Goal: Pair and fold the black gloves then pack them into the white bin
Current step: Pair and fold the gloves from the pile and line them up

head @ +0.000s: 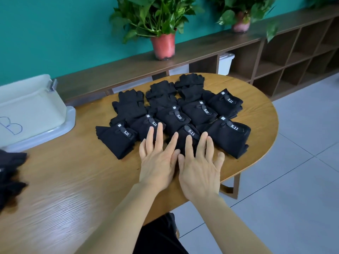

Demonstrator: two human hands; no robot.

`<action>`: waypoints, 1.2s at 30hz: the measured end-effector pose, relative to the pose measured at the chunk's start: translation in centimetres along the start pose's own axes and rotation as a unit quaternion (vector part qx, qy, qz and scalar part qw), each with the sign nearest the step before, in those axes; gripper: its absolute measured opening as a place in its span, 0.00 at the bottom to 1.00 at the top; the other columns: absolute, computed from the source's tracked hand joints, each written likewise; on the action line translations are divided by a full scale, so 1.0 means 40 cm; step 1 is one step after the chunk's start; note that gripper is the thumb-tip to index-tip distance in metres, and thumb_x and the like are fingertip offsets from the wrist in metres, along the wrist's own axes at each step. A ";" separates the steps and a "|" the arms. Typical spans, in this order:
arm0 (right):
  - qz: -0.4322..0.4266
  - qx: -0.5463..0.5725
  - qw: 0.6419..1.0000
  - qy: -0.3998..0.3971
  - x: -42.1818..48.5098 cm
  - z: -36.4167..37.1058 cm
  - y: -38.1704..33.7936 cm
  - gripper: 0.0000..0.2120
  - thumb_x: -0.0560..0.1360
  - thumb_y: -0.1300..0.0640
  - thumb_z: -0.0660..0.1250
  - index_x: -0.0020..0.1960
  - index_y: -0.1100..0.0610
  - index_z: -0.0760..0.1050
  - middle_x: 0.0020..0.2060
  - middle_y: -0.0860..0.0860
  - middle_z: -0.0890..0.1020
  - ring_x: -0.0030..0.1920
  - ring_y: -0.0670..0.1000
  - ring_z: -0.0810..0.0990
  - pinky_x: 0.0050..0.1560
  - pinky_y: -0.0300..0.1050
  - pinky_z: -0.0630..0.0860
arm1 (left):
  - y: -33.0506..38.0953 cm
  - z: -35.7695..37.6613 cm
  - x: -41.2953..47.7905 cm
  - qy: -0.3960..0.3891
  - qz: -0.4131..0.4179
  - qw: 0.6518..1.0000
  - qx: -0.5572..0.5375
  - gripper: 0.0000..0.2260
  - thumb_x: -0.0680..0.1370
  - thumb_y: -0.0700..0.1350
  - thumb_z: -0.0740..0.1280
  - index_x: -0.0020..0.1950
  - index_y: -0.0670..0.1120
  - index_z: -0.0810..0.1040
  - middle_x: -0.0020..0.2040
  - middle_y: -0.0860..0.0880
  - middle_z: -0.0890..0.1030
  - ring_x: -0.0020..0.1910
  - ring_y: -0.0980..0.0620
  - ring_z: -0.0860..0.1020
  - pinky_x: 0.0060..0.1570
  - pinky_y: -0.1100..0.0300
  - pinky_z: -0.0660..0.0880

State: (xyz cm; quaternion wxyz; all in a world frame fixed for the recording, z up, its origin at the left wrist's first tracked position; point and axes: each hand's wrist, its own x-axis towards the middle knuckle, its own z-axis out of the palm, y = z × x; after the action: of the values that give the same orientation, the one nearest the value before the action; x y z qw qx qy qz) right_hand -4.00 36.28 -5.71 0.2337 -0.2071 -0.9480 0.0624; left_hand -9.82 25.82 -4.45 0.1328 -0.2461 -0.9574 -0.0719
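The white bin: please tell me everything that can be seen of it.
The white bin looks like smooth plastic, cream-white, with rounded corners. It stands at the left edge of the table, partly out of frame, on a paler bluish tray or lid. A grey clip sits at its far corner, and a blue hand-drawn mark like a B is on its near side. Nothing else visibly touches it.

- White bin: cut off by the left edge; its blue marking is only partly seen.
- Loose black gloves: blurred, cropped at the left edge; number not determinable.
- Folded pair: near end is covered by the left hand and right hand.
- Potted plant: foliage is cut off by the top edge.
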 end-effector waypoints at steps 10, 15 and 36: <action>-0.149 0.021 0.988 0.037 -0.031 -0.089 -0.074 0.26 0.78 0.50 0.49 0.69 0.60 0.73 0.67 0.64 0.74 0.69 0.62 0.71 0.64 0.64 0.57 | -0.129 -0.087 -0.188 0.000 -0.052 0.998 -0.022 0.29 0.81 0.61 0.38 0.80 0.53 0.53 0.81 0.52 0.52 0.80 0.51 0.43 0.72 0.52 0.32; -0.236 0.015 0.971 -0.005 -0.069 -0.104 -0.207 0.24 0.78 0.51 0.52 0.67 0.60 0.76 0.65 0.64 0.76 0.65 0.62 0.75 0.62 0.63 0.61 | -0.242 -0.162 -0.280 0.010 -0.104 0.994 0.012 0.31 0.80 0.61 0.35 0.81 0.53 0.50 0.81 0.53 0.54 0.80 0.53 0.44 0.73 0.50 0.33; -0.463 0.073 0.883 -0.005 -0.145 -0.016 -0.815 0.18 0.67 0.54 0.76 0.55 0.60 0.83 0.53 0.65 0.83 0.54 0.62 0.82 0.56 0.60 0.63 | -0.768 -0.331 -0.515 0.068 -0.320 0.944 0.049 0.28 0.81 0.58 0.39 0.79 0.54 0.59 0.79 0.56 0.60 0.79 0.58 0.51 0.75 0.51 0.36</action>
State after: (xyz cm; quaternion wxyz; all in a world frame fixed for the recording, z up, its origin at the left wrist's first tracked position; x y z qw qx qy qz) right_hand -10.87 4.28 -0.56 0.2461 0.2735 -0.9297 0.0166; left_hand -4.60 -12.87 -0.02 0.1791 0.0857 -0.9768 -0.0806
